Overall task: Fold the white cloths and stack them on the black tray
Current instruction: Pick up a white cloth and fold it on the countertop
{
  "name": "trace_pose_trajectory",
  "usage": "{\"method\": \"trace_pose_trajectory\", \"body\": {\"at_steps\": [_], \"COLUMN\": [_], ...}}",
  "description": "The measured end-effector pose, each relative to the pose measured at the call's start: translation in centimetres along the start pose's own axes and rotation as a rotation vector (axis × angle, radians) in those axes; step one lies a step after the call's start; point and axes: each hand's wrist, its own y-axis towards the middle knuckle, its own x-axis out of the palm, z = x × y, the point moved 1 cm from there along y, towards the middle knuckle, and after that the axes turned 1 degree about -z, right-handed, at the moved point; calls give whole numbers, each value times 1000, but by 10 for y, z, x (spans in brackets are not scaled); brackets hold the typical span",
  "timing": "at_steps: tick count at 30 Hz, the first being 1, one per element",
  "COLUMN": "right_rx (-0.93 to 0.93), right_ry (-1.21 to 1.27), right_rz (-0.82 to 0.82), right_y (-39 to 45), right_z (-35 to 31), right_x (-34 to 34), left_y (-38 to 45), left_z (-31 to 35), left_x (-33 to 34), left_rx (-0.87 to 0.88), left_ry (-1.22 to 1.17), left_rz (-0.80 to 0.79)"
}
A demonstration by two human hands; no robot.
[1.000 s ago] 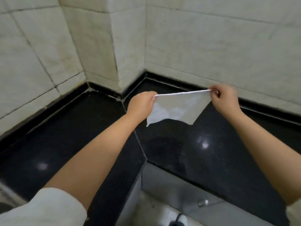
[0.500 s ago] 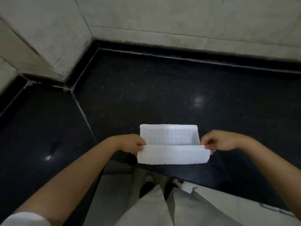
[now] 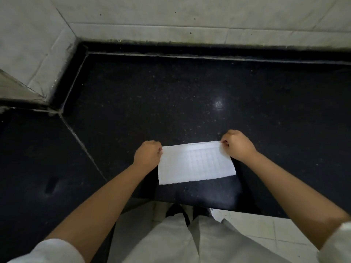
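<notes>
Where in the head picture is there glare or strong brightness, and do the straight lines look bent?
In the head view, a light glares off the black counter beyond the right hand; the white cloth, pinched at its far corners by the right and left hand, is bright enough that its grid pattern fades toward the near edge; the wall joint bows from the wide-angle lens.

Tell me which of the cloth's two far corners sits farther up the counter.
The corner pinched by the right hand: that end of the white cloth lies farther from the counter's front edge than the corner held by the left hand.
</notes>
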Motion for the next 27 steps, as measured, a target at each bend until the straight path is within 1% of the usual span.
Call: {"method": "trace_pose_trajectory", "body": {"at_steps": [3,6,11,12,13,14,15,17,18,19,20,21,22,24,25,26,27], "right_rx": [20,29,12,4,-20,-57,-114,-208,-233,-247,-259,-260,-248,-182,-129,-72,-23], "right_ry": [-107,-147,-113,-109,-118,-125,-113,-61,-44,-30,-23,-28,-33,-53,-71,-79,-67], "right_rz": [-5,-15,-108,-116,-104,-68,23,297,444,564,643,680,678,577,482,383,299], "right_y": [-1,0,4,3,3,2,0,-6,-11,-17,-23,-29,-34,-42,-46,-50,-54], "right_z": [-4,-7,-8,-7,-5,-3,-3,-2,-2,-2,0,3,5,12,14,17,18], "right_x": [9,10,-2,-7,-14,-22,-32,-55,-65,-72,-73,-68,-58,-26,-9,7,22], "left_y": [3,6,3,3,3,1,0,3,1,-4,-8,-14,-17,-23,-27,-29,-31], "left_z": [-2,-4,-3,-3,-4,-4,-4,-3,-1,0,3,6,7,7,7,7,6], "left_x": [4,7,4,3,-3,-12,-23,-45,-56,-64,-66,-65,-60,-31,-17,-4,7], "left_rx": [49,105,194,260,280,290,270,361,439,461,477,497,511,559,555,520,459], "left_ry": [33,79,182,182,169,164,119,140,132,143,134,137,144,204,242,283,303], "left_rz": [16,1,-73,-46,-23,1,92,340,447,507,523,556,562,485,367,228,133]}}
